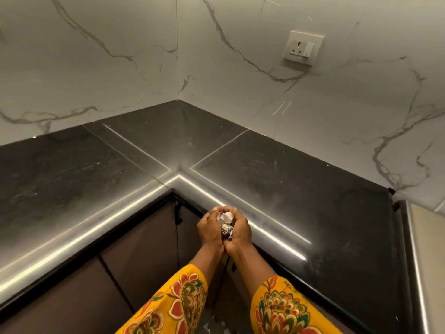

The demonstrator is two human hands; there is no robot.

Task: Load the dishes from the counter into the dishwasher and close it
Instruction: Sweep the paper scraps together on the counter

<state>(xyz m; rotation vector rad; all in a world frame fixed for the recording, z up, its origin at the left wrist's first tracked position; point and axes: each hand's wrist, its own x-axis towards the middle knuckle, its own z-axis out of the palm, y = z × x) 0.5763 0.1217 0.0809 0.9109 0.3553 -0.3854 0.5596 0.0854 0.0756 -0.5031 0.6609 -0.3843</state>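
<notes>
Nearest the camera, two yellow floral sleeves (pixel 185 300) enter from the bottom edge, one on each forearm. The forearms converge toward the middle of the view, where the left hand (pixel 209 228) and the right hand (pixel 238 229) are pressed together at the heels of the palms, with the fingers curled upward to form a cup. Inside this cup sit a crumpled white scrap (pixel 225 216) and, just below it and touching it, a crumpled wad with dark and silvery patches (pixel 226 230); both hands close round these pieces together. What the material is cannot be determined. The hands are held in front of the inner corner of the counter's front edge, above the dark cabinet doors (pixel 134 251) that stand under it. The black counter (pixel 72 174) runs in an L shape to the left and right of that corner, with bright light strips reflected along its front edge. No dishes or dishwasher are in view. Behind the counter, white marble-patterned wall panels (pixel 115 68) meet in a corner, and a white socket plate with a switch (pixel 303 48) is mounted on the right-hand panel.
</notes>
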